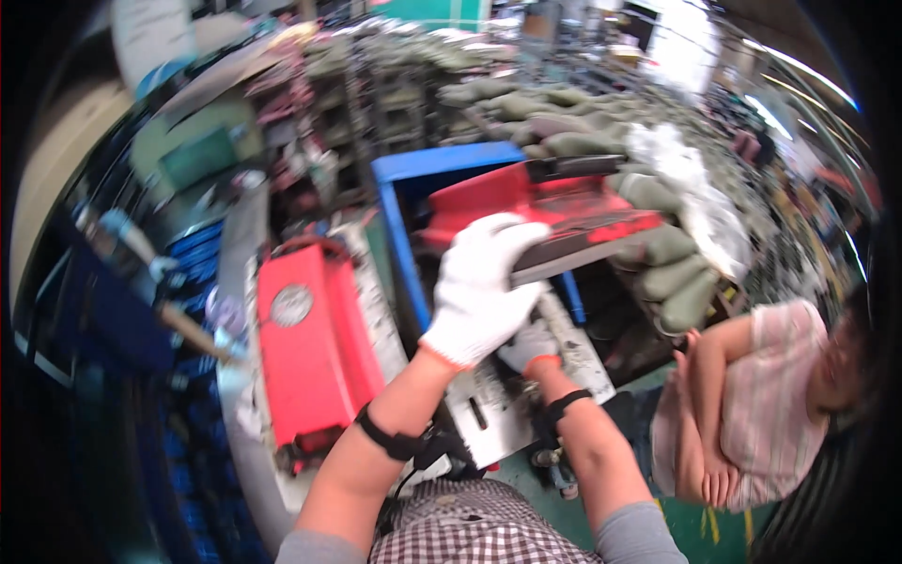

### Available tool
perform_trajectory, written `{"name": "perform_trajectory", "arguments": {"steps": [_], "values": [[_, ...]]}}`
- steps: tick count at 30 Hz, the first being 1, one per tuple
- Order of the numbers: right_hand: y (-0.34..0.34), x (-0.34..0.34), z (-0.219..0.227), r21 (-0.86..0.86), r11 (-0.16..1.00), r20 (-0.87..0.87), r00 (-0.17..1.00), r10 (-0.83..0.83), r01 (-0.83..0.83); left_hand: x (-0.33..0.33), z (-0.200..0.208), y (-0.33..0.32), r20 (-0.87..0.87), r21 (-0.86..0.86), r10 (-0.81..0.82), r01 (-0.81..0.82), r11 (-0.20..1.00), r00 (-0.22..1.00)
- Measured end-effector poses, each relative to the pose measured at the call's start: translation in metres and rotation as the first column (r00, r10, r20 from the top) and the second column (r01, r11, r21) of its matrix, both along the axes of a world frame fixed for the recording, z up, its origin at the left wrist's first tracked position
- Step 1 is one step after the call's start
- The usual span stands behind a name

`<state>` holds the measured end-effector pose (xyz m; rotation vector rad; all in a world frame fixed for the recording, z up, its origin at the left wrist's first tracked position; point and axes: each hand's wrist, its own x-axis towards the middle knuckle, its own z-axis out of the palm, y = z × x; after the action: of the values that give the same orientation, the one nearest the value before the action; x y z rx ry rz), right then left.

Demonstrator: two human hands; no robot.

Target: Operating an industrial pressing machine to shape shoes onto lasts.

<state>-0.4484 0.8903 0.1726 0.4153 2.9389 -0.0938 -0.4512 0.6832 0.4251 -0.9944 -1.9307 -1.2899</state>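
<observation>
Green workshop floor (684, 528) — left hand (484, 287) at red machine (493, 195)

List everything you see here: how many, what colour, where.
Upper red part: one, red with dark edge, beside left hand
Red cover: one, red, left of the forearms
Round disc: one, silver-grey, on red cover
Blue frame: one, blue, behind upper red part
Slotted plate: one, silver, below the hands
Rounded pieces: many, olive green, upper right
Plastic sheet: one, whitish, among rounded pieces
Person: one, pink striped shirt, right
Apron: one, checked, bottom
Wristbands: two, black, forearms
Left hand: one, white glove, centre
Right hand: one, whitish glove, lower, partly hidden
</observation>
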Motion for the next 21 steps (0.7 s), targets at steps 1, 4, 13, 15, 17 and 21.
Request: {"name": "perform_trajectory", "arguments": {"steps": [1,4,13,15,17,21], "values": [[0.021,-0.005,-0.02,0.002,1.0,0.028,1.0,0.012,-0.012,0.001,0.0,0.007,0.029,0.011,-0.015,0.015,1.0,0.999],[0.06,-0.02,-0.054,-0.189,0.98,-0.008,0.998,0.058,-0.059,0.008,0.0,0.004,0.092,-0.063,0.052,-0.046,0.997,0.994],[0.021,0.069,0.083,-0.865,-0.071,0.499,0.84,-0.212,0.496,0.09,-0.091,-0.048,0.723,0.453,-0.345,-0.033,0.891,0.598],[0.024,0.114,0.067,-0.88,-0.352,0.388,0.911,-0.143,0.32,0.101,-0.14,-0.06,0.837,0.502,-0.463,-0.072,0.862,0.292],[-0.006,0.147,0.057,-0.871,-0.411,0.393,0.885,-0.25,0.27,0.115,-0.182,-0.071,0.777,0.621,-0.629,-0.141,0.771,-0.015],[-0.064,0.188,0.023,-0.706,-0.687,0.426,0.877,-0.221,0.17,0.128,-0.208,-0.068,0.612,0.773,-0.761,-0.039,0.633,-0.216]]}}
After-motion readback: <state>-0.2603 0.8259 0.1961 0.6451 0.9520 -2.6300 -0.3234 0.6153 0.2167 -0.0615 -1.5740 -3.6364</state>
